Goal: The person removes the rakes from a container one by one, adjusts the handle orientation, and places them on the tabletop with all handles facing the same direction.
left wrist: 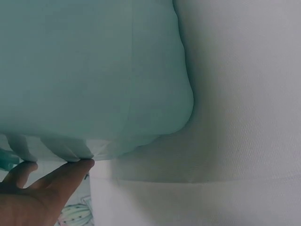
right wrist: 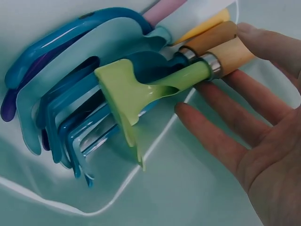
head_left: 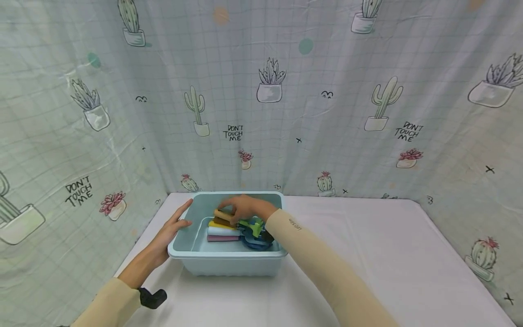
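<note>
A light blue plastic tub (head_left: 229, 255) stands on a white table and holds several toy garden tools. My right hand (head_left: 241, 209) reaches into it. Its straight fingers (right wrist: 244, 94) and thumb lie against the wooden handle (right wrist: 230, 56) of a lime green tool (right wrist: 127, 89). Beside that tool lie a blue rake (right wrist: 80, 127), a pale blue shovel (right wrist: 108, 42) and a second wooden handle (right wrist: 209, 40). Yellow (head_left: 218, 225), white (head_left: 220, 231) and pink (head_left: 220, 238) handles show in the head view. My left hand (head_left: 173, 227) rests on the tub's left rim, fingers (left wrist: 61, 176) straight against the tub wall (left wrist: 94, 70).
The white table (head_left: 367, 254) stretches to the right of the tub and in front of it. A cactus-print curtain (head_left: 261, 113) closes off the back and both sides. A black wrist camera (head_left: 152, 297) sits on my left forearm.
</note>
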The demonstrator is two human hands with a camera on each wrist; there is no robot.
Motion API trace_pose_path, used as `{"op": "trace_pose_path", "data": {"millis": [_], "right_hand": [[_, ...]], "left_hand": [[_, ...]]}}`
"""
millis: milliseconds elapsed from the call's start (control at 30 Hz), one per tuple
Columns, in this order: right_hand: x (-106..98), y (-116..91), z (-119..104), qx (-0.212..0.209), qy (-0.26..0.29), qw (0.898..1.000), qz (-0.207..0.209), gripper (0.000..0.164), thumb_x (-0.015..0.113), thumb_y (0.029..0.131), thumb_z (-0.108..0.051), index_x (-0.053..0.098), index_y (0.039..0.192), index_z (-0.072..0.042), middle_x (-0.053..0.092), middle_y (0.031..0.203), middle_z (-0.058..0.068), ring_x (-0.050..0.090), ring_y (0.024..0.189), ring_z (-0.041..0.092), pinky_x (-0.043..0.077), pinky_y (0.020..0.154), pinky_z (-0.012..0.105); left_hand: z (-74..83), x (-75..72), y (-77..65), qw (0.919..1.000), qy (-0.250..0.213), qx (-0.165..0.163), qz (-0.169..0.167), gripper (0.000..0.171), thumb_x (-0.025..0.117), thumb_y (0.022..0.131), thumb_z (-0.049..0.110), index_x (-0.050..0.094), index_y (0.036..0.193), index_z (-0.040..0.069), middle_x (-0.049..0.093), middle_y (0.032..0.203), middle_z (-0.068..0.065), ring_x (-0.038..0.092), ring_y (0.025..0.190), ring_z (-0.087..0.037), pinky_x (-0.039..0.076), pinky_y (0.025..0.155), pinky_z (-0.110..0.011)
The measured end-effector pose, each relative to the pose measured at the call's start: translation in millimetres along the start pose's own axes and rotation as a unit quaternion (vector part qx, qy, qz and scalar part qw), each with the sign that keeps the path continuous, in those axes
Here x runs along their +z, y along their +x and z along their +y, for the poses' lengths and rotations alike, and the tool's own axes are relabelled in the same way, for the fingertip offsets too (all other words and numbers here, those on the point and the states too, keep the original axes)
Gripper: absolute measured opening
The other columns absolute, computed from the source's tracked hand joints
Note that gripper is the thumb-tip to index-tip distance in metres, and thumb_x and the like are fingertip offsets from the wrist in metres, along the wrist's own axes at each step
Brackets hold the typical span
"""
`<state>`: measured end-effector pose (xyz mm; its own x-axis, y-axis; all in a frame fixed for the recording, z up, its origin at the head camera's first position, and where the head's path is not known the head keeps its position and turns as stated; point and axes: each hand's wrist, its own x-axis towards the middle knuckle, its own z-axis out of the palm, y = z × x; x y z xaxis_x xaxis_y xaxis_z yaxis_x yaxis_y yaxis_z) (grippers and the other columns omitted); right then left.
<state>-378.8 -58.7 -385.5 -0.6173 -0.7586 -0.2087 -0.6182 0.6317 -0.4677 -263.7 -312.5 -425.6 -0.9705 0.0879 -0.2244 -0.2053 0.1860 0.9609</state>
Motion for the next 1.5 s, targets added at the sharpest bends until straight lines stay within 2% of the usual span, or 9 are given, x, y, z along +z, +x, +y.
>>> {"op": "trace_pose_path", "data": {"millis": [100, 267, 567, 800, 1067, 1233, 1400, 1500], "right_hand": [[2.1, 0.1, 1.4, 0.003, -0.004, 1.000, -0.005, 0.066, 0.077, 0.093, -0.013, 0.053, 0.151, -0.031, 0.065, 0.139, 0.007, 0.065, 0.118, 0.020, 0.056, 0.092, 0.032], [5.3, 0.0, 3.6, 0.004, -0.007, 1.000, -0.005, 0.072, 0.077, 0.092, -0.008, 0.050, 0.153, -0.034, 0.065, 0.138, 0.006, 0.064, 0.115, 0.017, 0.055, 0.097, 0.033], [10.1, 3.5, 1.9, -0.007, -0.065, 0.998, 0.016, 0.074, 0.079, 0.089, -0.004, 0.052, 0.151, -0.035, 0.069, 0.127, 0.004, 0.064, 0.103, 0.013, 0.055, 0.086, 0.026], [9.8, 3.4, 3.6, -0.021, -0.070, 0.997, 0.029, 0.070, 0.075, 0.092, -0.003, 0.053, 0.150, -0.035, 0.070, 0.123, 0.001, 0.064, 0.098, 0.012, 0.056, 0.084, 0.024], [3.1, 0.0, 1.0, -0.038, -0.098, 0.994, 0.041, 0.063, 0.069, 0.098, -0.010, 0.049, 0.154, -0.034, 0.066, 0.139, 0.000, 0.068, 0.107, 0.014, 0.057, 0.091, 0.028], [-5.9, -6.1, -2.1, -0.049, -0.098, 0.992, 0.054, 0.066, 0.067, 0.098, -0.007, 0.048, 0.155, -0.033, 0.069, 0.138, 0.003, 0.070, 0.114, 0.017, 0.056, 0.083, 0.026], [-14.3, -13.3, -6.0, -0.065, -0.084, 0.992, 0.062, 0.072, 0.065, 0.096, 0.001, 0.047, 0.156, -0.033, 0.064, 0.145, 0.002, 0.066, 0.124, 0.021, 0.054, 0.074, 0.022], [-18.6, -18.1, -8.6, -0.067, -0.080, 0.993, 0.063, 0.076, 0.064, 0.094, 0.004, 0.046, 0.156, -0.035, 0.064, 0.145, 0.002, 0.066, 0.123, 0.022, 0.054, 0.075, 0.021]], "left_hand": [[0.1, 0.0, 0.0, 1.0000, 0.000, -0.002, 0.000, 0.074, 0.044, 0.106, 0.021, 0.007, 0.164, 0.049, -0.013, 0.176, 0.001, 0.000, 0.161, -0.043, 0.020, 0.123, -0.070], [-0.3, -0.9, -0.1, 1.0000, 0.002, -0.003, 0.001, 0.074, 0.044, 0.106, 0.021, 0.007, 0.164, 0.049, -0.013, 0.176, 0.002, -0.001, 0.161, -0.043, 0.019, 0.122, -0.070], [2.1, -0.1, -1.8, 1.0000, -0.001, 0.007, -0.002, 0.072, 0.043, 0.107, 0.021, 0.008, 0.164, 0.047, -0.012, 0.176, 0.001, 0.001, 0.161, -0.043, 0.020, 0.122, -0.070], [2.7, -0.2, -3.0, 1.0000, 0.000, 0.009, -0.002, 0.072, 0.043, 0.108, 0.022, 0.007, 0.165, 0.046, -0.012, 0.176, 0.000, 0.000, 0.161, -0.043, 0.019, 0.122, -0.070], [3.1, -0.3, -0.7, 1.0000, 0.002, 0.009, -0.002, 0.071, 0.044, 0.108, 0.022, 0.007, 0.165, 0.046, -0.011, 0.176, 0.000, 0.002, 0.162, -0.042, 0.021, 0.123, -0.068], [2.9, -0.2, 0.9, 1.0000, 0.002, 0.007, 0.000, 0.071, 0.044, 0.108, 0.023, 0.007, 0.165, 0.046, -0.011, 0.176, 0.000, 0.002, 0.162, -0.042, 0.021, 0.124, -0.067], [2.4, -0.6, 1.2, 1.0000, 0.003, 0.002, 0.001, 0.071, 0.044, 0.109, 0.025, 0.007, 0.165, 0.046, -0.012, 0.176, 0.000, 0.002, 0.162, -0.042, 0.021, 0.123, -0.067], [2.0, -0.6, 0.8, 1.0000, 0.005, -0.001, 0.002, 0.070, 0.044, 0.109, 0.026, 0.006, 0.165, 0.046, -0.012, 0.176, -0.001, 0.002, 0.162, -0.042, 0.021, 0.123, -0.067]]}}
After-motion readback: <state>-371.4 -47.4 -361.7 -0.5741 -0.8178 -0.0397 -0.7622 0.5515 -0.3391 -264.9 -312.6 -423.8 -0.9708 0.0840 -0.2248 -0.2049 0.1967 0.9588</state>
